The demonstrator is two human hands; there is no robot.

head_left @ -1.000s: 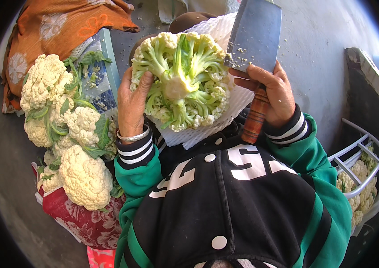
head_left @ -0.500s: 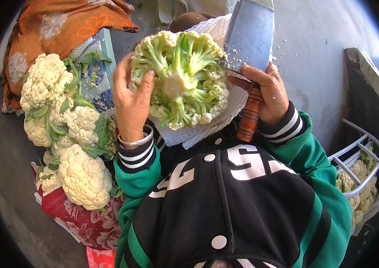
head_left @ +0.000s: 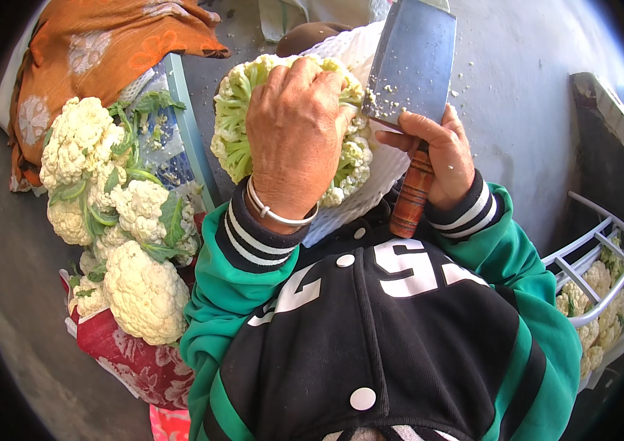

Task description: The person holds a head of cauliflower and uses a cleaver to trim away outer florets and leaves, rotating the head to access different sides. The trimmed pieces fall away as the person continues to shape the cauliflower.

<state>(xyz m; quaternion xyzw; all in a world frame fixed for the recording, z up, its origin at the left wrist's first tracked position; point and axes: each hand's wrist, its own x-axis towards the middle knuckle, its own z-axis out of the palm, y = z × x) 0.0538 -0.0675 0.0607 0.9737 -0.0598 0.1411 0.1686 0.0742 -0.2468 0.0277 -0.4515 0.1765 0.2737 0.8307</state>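
Observation:
A trimmed cauliflower head (head_left: 234,140) lies stem side up on a white mesh cloth (head_left: 360,53) over my lap. My left hand (head_left: 293,132), with a silver bangle at the wrist, is on top of it, its fingers curled down among the florets near the middle. The back of the hand hides the cut stem and whatever the fingertips pinch. On the right my right hand (head_left: 437,151) grips a cleaver (head_left: 413,62) by its ringed wooden handle, the broad blade pointing away from me. Pale crumbs of cauliflower stick to the blade.
Several cauliflowers (head_left: 146,294) with green leaves are piled at my left, on a red patterned cloth (head_left: 135,360) and a blue-edged crate (head_left: 193,132). An orange cloth (head_left: 106,51) lies behind them. At right, florets (head_left: 597,294) sit under a white metal frame (head_left: 606,294); crumbs dot the grey floor (head_left: 518,95).
My left hand has moved from the cauliflower's left side onto its middle, fingers now curled into it. The cleaver in my right hand has barely moved.

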